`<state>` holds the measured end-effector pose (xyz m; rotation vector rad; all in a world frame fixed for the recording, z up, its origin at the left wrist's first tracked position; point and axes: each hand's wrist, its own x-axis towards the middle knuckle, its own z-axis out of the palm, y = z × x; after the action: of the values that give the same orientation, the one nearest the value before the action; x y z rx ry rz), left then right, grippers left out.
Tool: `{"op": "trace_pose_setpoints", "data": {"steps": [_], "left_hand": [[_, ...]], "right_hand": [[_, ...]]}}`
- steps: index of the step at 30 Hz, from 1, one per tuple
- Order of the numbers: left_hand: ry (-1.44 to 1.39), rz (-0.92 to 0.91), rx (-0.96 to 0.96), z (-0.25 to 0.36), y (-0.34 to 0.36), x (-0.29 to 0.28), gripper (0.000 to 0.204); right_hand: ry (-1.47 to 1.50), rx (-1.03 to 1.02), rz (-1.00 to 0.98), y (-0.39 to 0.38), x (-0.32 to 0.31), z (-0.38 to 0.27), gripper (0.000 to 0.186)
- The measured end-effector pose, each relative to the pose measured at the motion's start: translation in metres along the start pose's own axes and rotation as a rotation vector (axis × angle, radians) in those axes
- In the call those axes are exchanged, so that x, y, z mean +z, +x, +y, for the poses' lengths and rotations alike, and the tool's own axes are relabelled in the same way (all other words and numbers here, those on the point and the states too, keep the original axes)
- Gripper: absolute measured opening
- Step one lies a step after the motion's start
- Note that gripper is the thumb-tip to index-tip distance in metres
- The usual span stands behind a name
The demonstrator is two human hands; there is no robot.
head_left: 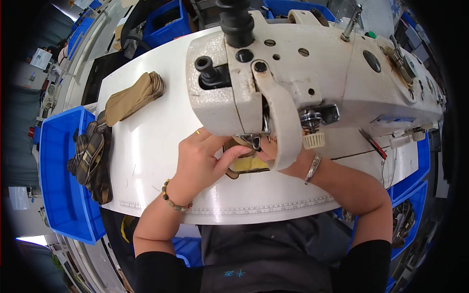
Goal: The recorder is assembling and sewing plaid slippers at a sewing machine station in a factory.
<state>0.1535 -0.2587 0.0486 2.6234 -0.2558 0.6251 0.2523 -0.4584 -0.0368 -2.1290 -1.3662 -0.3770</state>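
Note:
A cream industrial sewing machine (312, 63) lies across a white table (151, 146). Under its presser foot (251, 141) sits a tan and yellow shoe piece (249, 163). My left hand (200, 158), with a bead bracelet at the wrist and a ring on one finger, presses on that piece from the left. My right hand (288, 166), wearing a silver bangle, holds the piece from the right and is mostly hidden behind the machine's head.
A stack of tan insole-shaped pieces (134, 96) lies at the table's far left. Plaid pieces (92, 158) spill over the table edge into a blue bin (61, 180). More blue bins stand at the right (413, 195) and behind the machine (166, 22).

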Motion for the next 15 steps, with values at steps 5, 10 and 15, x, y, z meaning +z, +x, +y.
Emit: {"op": "trace_pose_setpoints", "data": {"steps": [5,10,15], "left_hand": [[-0.078,-0.100,0.033,-0.003,0.002,0.003,0.021],[0.201,0.038,0.013,0.015,-0.004,-0.004,0.017],[0.126,0.045,-0.082,0.019,-0.003,-0.001,0.017]], "right_hand": [[0.087,0.024,-0.019,0.001,0.000,-0.002,0.019],[0.179,0.113,0.034,0.003,0.001,-0.005,0.019],[0.243,0.097,-0.041,0.002,0.003,-0.003,0.026]]}}
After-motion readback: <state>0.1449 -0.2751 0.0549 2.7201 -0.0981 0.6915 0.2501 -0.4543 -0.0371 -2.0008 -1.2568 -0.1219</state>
